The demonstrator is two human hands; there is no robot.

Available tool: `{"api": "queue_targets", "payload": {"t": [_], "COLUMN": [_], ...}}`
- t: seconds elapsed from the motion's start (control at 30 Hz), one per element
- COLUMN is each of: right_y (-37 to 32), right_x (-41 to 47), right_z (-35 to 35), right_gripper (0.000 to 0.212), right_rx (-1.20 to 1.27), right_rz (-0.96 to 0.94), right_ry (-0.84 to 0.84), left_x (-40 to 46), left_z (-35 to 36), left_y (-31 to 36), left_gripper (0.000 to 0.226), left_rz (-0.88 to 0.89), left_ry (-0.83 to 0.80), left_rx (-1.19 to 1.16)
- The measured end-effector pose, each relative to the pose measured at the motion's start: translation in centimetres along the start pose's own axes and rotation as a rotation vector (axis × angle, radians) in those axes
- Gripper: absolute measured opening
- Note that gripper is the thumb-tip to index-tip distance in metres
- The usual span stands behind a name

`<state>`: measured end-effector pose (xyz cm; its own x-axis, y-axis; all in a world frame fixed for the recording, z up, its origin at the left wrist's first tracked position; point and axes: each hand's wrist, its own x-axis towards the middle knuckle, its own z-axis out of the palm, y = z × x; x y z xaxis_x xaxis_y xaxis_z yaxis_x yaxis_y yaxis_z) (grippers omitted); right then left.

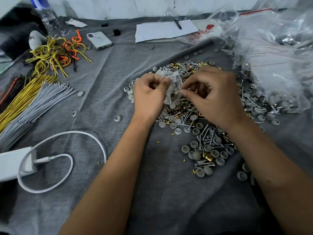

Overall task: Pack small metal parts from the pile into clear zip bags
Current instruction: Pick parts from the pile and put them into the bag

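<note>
Your worktop is covered by a grey cloth, creased and spread to every edge of the view. At the right rear lies a heap of clear zip bags with red seal strips, its lower edge resting on the hardware. In front of you sits the pile of small parts: screws, grey round caps and brass-coloured square clips, mixed together (a few caps have strayed out onto the cloth at the left). Along the left edge lie a bundle of grey wires and, beside it, straight yellow wires; behind these is a tangle of yellow and orange wire loops. A white charging cable curls at the lower left, plugged into a white device. A sheet of white paper with a pen on it lies at the back, and a white phone rests face down to its left.

Your left hand and right hand meet over the far part of the pile. Between them is one small clear zip bag, held just above the parts, already holding a few pieces. Your left grip pinches the bag's left edge with curled fingers; your right grip pinches its right edge between thumb and fingertips.
</note>
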<state>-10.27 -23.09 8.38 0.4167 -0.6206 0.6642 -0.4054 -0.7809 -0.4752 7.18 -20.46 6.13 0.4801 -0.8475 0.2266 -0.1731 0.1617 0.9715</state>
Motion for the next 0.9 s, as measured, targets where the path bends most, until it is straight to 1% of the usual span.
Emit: {"api": "queue_targets", "payload": {"t": [0.13, 0.23, 0.3, 0.37, 0.43, 0.57, 0.7, 0.77, 0.83, 0.9], "right_y": [-0.5, -1.1, -1.4, -1.7, -1.9, -2.1, -2.1, -2.0, -1.8, -1.4], "right_x": [-0.2, -0.6, -0.8, -1.0, -1.0, -1.1, -1.4, -1.3, -1.1, -0.8], "right_z": [0.5, 1.3, 1.7, 2.0, 2.1, 2.3, 2.7, 2.6, 2.4, 2.1], "right_gripper": [0.011, 0.01, 0.016, 0.022, 0.022, 0.013, 0.016, 0.015, 0.015, 0.016], "right_rx": [0.069, 0.047, 0.01, -0.068, -0.118, -0.155, -0.195, -0.135, -0.042, -0.035], "right_rz": [-0.081, -0.112, -0.11, -0.113, -0.123, -0.132, -0.141, -0.139, -0.127, -0.108], "right_ry": [-0.219, -0.388, -0.492, -0.572, -0.598, -0.566, -0.51, -0.464, -0.344, -0.16], "left_x": [0.5, 0.7, 0.9, 1.0, 1.1, 1.0, 1.0, 1.0, 1.0, 0.9], "left_z": [-0.2, -0.4, -0.4, -0.5, -0.5, -0.5, -0.5, -0.5, -0.5, -0.5], "left_y": [-0.3, -0.4, -0.5, -0.5, -0.5, -0.5, -0.4, -0.4, -0.5, -0.5], "left_gripper": [0.029, 0.028, 0.029, 0.031, 0.032, 0.031, 0.028, 0.028, 0.029, 0.026], "left_rz": [-0.013, -0.049, -0.067, -0.078, -0.079, -0.071, -0.065, -0.065, -0.061, -0.038], "left_ry": [0.066, 0.106, 0.117, 0.129, 0.134, 0.123, 0.121, 0.121, 0.116, 0.098], "left_rx": [-0.04, -0.085, -0.109, -0.117, -0.114, -0.114, -0.106, -0.099, -0.089, -0.076]}}
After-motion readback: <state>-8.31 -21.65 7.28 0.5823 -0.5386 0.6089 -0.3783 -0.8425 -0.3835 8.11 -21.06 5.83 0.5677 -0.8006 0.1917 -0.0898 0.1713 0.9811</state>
